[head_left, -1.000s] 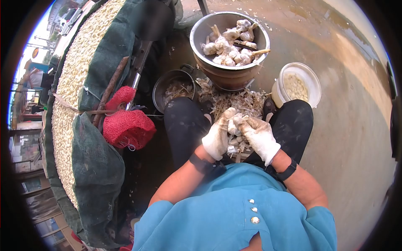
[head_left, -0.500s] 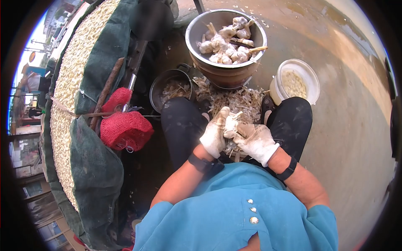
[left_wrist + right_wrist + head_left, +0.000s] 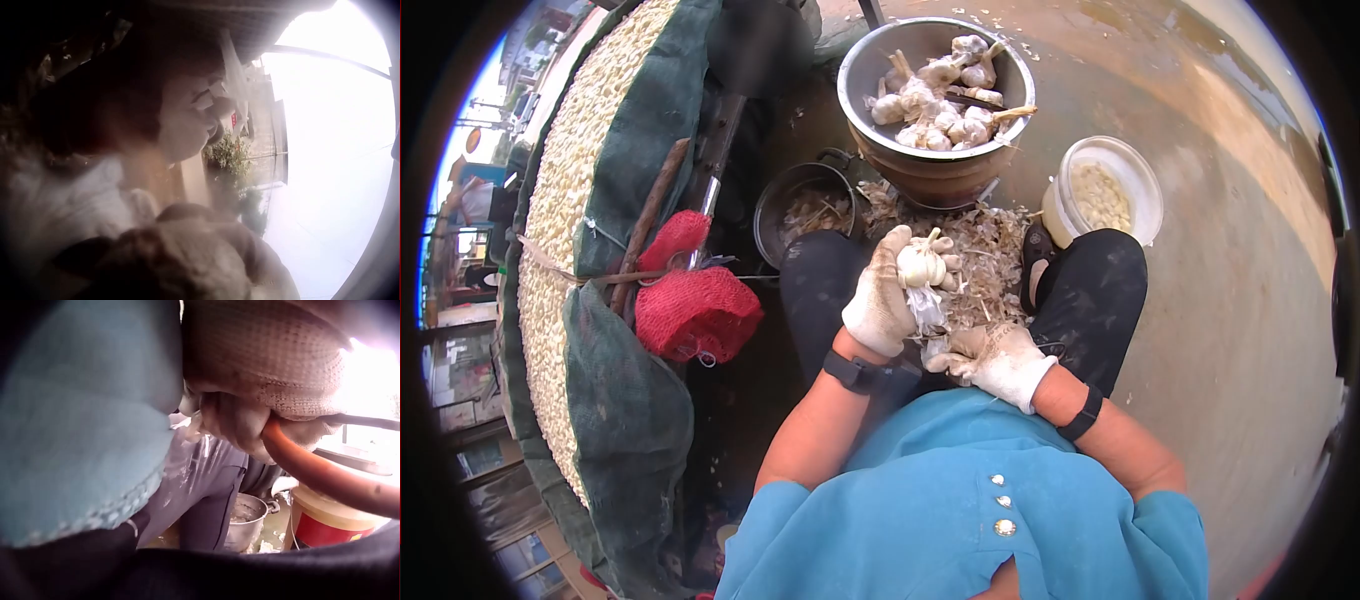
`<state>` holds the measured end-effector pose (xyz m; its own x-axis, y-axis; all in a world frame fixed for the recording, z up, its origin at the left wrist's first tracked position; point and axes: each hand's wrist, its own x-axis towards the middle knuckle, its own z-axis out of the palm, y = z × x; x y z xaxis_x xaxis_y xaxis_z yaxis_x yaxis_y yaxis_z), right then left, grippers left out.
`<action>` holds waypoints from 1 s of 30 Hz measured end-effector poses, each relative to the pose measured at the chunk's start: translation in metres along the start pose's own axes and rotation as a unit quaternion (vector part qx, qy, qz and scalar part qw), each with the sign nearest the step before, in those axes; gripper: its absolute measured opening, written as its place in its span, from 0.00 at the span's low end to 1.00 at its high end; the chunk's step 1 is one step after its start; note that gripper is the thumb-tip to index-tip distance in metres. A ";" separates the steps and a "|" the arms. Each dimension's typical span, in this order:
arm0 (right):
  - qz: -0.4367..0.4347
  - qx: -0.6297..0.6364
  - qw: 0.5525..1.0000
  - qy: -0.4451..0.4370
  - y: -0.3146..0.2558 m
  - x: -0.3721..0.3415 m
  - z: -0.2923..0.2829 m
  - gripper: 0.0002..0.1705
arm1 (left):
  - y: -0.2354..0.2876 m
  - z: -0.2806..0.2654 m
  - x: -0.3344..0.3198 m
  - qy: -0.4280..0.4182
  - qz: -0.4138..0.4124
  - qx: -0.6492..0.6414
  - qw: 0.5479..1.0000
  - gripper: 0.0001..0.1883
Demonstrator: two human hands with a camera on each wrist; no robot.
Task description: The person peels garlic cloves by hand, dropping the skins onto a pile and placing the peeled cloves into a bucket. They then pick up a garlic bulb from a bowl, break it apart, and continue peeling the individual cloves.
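In the head view my gloved left hand (image 3: pixel 878 305) grips a whitish garlic bulb (image 3: pixel 921 264), thumb on one side and fingertips curled round the other. Loose papery skin (image 3: pixel 926 308) hangs below the bulb. Lower and to the right, close to the blue shirt, my gloved right hand (image 3: pixel 998 362) is curled, apart from the bulb. The right wrist view has a curved orange handle (image 3: pixel 325 469) coming out of that glove (image 3: pixel 269 369); the rest of the tool is hidden in the hand. The left wrist view is dark and blurred.
A metal basin (image 3: pixel 850 95) of garlic bulbs stands ahead. Right of it is a white bucket (image 3: pixel 1145 190) with peeled cloves, left a metal pot (image 3: pixel 765 215) with skins. Skins (image 3: pixel 990 260) litter the ground between the feet. A long green sack (image 3: pixel 625 400) of cloves and red netting (image 3: pixel 700 315) lie left.
The hands were together at the bulb and have come apart. The left hand has moved up and left with the bulb; the right hand has dropped toward the lap.
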<state>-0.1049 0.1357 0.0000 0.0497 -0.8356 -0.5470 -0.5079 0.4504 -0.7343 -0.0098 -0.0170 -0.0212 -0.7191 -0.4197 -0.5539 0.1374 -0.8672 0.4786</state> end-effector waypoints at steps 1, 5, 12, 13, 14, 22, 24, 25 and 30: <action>-0.002 0.000 1.000 0.000 0.001 0.001 -0.005 0.23 | 0.002 0.001 -0.003 0.000 -0.007 0.015 1.000 0.27; -0.005 0.022 0.998 0.055 0.004 -0.003 -0.017 0.17 | 0.000 0.010 -0.011 0.040 0.013 0.061 0.997 0.30; 0.034 0.069 0.993 0.085 0.030 0.005 -0.019 0.15 | -0.005 0.008 -0.013 0.031 0.018 0.065 0.997 0.27; 0.033 0.069 0.994 0.083 0.023 0.005 -0.022 0.15 | -0.005 0.008 -0.014 0.027 0.027 0.056 0.998 0.25; 0.052 0.008 0.994 0.100 0.010 0.002 -0.028 0.14 | -0.006 0.009 -0.014 0.021 0.037 0.046 0.998 0.24; -0.017 0.224 0.950 0.216 -0.001 0.001 -0.027 0.16 | -0.008 0.009 -0.021 0.000 0.017 0.056 0.998 0.20; -0.015 0.222 0.952 0.210 -0.008 -0.001 -0.031 0.16 | -0.009 0.009 -0.020 0.001 0.016 0.056 0.998 0.19; -0.020 0.174 0.963 0.205 -0.011 0.000 -0.034 0.16 | -0.010 0.008 -0.019 0.005 0.030 0.080 0.996 0.20; -0.024 0.152 0.968 0.198 -0.010 0.003 -0.032 0.17 | -0.009 0.005 -0.023 -0.031 0.038 0.154 0.987 0.22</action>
<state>-0.1277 0.1187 0.0185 -0.2978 -0.8860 -0.3555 -0.2339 0.4287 -0.8727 0.0023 0.0014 -0.0094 -0.7557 -0.4558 -0.4702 -0.0140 -0.7067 0.7074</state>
